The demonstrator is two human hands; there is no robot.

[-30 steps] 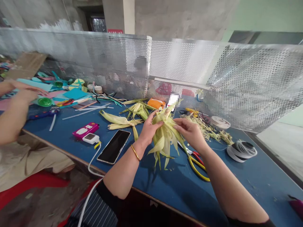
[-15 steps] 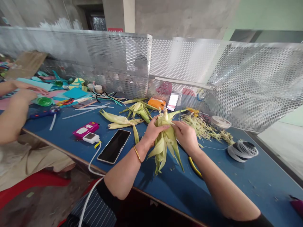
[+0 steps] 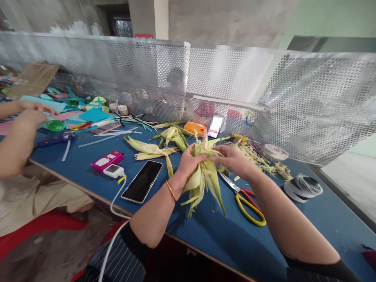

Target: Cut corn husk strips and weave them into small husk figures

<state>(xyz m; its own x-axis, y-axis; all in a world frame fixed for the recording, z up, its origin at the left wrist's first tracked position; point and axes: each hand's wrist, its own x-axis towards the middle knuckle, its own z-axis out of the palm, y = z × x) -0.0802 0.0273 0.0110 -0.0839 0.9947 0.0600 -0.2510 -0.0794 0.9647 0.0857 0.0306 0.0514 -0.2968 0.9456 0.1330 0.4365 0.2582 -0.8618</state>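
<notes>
A dark phone (image 3: 142,181) is lying on the blue table (image 3: 308,227), to the left of the left forearm. Next, by the left hand (image 3: 188,162), the left side of a husk bundle (image 3: 202,178) is being gripped, and the thumb is being pressed on its front. The bundle is being held upright between the two hands, its long leaves hanging below them. At its upper right, it is being touched by the fingertips of the right hand (image 3: 235,158); whether a leaf is being pinched there cannot be told. Scissors (image 3: 238,191) are lying just beside the bundle.
</notes>
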